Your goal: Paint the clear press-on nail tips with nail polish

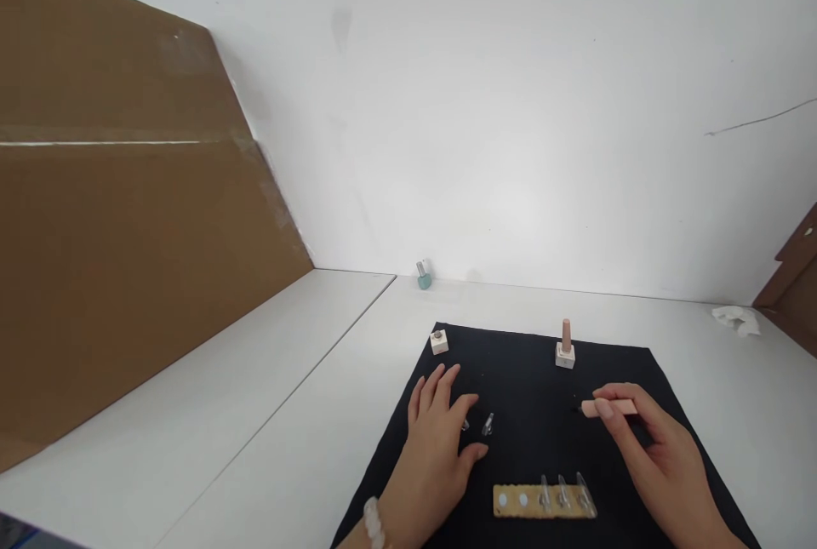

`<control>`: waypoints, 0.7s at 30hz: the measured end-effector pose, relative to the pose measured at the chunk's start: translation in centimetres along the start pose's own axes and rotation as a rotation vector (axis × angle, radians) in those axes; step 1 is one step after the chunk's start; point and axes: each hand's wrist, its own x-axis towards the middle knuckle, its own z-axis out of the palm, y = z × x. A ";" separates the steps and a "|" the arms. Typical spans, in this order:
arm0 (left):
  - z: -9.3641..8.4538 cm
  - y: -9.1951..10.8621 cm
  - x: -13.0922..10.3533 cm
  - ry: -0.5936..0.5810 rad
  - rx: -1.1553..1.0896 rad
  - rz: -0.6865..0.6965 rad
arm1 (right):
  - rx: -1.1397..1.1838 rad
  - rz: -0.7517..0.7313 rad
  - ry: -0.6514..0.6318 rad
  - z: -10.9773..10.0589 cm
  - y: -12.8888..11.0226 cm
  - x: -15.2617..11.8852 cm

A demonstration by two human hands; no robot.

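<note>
My right hand [657, 455] pinches the pink cap of a nail polish brush [609, 408], its dark bristle end pointing left above the black cloth. My left hand [434, 438] rests over the cloth with fingers apart, holding nothing. Beside its thumb and index finger lies a clear nail tip [488, 424]; another clear piece [465, 425] is partly hidden by the fingers. Between my hands sits a tan strip [533, 513] with white dots on its left part and three clear nail tips standing on its right part. An uncapped white polish bottle [439, 343] stands beyond my left fingers.
A white bottle with a pink cap [565, 346] stands near the far edge of the black cloth [511, 362]. By the wall is a teal bottle [424, 279]. Crumpled white tissue [736, 319] lies far right. A brown cardboard panel [128, 191] rises at left.
</note>
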 end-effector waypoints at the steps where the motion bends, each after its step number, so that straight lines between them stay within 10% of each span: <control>1: -0.2 0.1 0.5 -0.027 -0.003 -0.017 | 0.000 0.011 -0.004 0.0 -0.1 0.0; 21: 1.3 1.5 2.0 0.020 -0.177 0.138 | 0.024 0.006 -0.049 0.8 0.5 -0.3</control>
